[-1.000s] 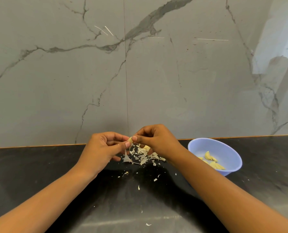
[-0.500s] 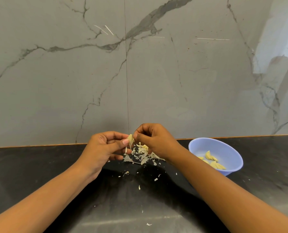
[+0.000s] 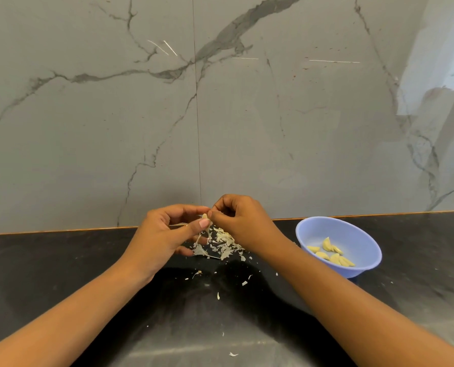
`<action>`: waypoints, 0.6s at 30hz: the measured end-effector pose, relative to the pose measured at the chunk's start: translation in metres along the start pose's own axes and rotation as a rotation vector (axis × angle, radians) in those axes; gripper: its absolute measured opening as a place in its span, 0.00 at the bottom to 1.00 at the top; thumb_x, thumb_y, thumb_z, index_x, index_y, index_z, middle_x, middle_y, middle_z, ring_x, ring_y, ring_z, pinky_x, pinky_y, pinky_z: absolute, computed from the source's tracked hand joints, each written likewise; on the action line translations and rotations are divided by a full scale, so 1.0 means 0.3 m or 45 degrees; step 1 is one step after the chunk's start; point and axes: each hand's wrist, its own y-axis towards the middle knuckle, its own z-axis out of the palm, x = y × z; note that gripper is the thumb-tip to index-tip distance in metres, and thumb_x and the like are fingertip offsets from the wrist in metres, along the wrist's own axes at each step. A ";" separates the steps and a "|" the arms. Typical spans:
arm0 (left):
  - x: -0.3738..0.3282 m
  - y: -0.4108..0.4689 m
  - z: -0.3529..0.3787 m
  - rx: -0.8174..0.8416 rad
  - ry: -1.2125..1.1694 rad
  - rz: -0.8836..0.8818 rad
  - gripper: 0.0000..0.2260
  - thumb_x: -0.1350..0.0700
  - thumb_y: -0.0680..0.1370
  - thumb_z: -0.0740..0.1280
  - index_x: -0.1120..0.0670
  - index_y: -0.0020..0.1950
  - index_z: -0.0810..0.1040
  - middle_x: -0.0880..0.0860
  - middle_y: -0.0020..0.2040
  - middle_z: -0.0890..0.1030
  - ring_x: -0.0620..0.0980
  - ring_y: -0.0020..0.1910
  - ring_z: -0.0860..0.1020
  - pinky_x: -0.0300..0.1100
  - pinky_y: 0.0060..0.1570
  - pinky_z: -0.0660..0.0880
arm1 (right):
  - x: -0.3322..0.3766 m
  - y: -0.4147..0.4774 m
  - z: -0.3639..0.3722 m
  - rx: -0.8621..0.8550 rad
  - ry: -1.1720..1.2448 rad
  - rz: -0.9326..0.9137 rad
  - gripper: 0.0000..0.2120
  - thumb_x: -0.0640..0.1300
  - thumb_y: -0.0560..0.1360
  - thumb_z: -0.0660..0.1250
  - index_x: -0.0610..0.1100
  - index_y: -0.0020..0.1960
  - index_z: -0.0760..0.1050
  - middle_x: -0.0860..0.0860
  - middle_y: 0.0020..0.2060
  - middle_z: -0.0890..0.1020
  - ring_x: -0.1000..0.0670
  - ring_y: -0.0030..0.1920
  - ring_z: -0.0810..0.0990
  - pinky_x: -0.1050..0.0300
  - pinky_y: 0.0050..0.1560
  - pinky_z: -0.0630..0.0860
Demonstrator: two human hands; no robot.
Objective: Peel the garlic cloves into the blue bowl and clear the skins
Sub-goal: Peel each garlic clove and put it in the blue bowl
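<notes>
Two hands met above the black countertop [image 3: 61, 274], close to the foot of the grey-veined marble wall [image 3: 88, 128]. The left hand [image 3: 165, 234] was curled, its thumb and fingers pinching a small pale garlic clove [image 3: 204, 216], of which only the tip showed between the fingertips. The right hand [image 3: 243, 223] was also curled, its thumb and forefinger nipped together against the top of that same clove, so both hands held it between them. A thin strip of skin [image 3: 200, 238] hung down from beneath the left thumb toward the counter.

Directly below the hands lay a loose pile of papery garlic skins [image 3: 224, 243], partly hidden behind the right wrist. Smaller flakes [image 3: 244, 283] were scattered across the dark surface nearer the person, and a single flake [image 3: 232, 354] lay well apart from the pile, close to the bottom edge of the view.

The blue bowl [image 3: 313, 226] stood on the counter to the right of the right forearm, near it but not touching. Inside rested several peeled cloves [image 3: 331, 254], yellowish and clustered toward the near side of the bowl's floor. Both bare forearms reached in from the lower corners.
</notes>
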 end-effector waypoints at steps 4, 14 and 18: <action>-0.003 0.003 -0.007 -0.090 0.099 0.039 0.12 0.49 0.66 0.72 0.51 0.47 0.84 0.50 0.41 0.86 0.48 0.36 0.83 0.42 0.31 0.78 | 0.009 -0.004 -0.001 0.020 -0.001 -0.007 0.05 0.46 0.77 0.66 0.46 0.43 0.77 0.55 0.32 0.77 0.58 0.32 0.73 0.66 0.34 0.70; 0.014 0.022 -0.024 -0.191 -0.183 -0.117 0.05 0.62 0.73 0.71 0.55 0.47 0.84 0.53 0.41 0.86 0.46 0.33 0.81 0.36 0.26 0.74 | 0.009 -0.004 -0.003 0.004 0.267 0.146 0.05 0.44 0.79 0.63 0.43 0.49 0.75 0.53 0.38 0.78 0.56 0.36 0.80 0.65 0.30 0.78; 0.008 0.021 -0.027 -0.203 -0.282 -0.140 0.06 0.60 0.70 0.72 0.55 0.46 0.85 0.54 0.42 0.86 0.46 0.34 0.82 0.35 0.26 0.75 | 0.011 -0.008 0.001 0.017 0.361 0.195 0.06 0.45 0.80 0.62 0.43 0.50 0.75 0.51 0.42 0.80 0.56 0.39 0.81 0.62 0.33 0.79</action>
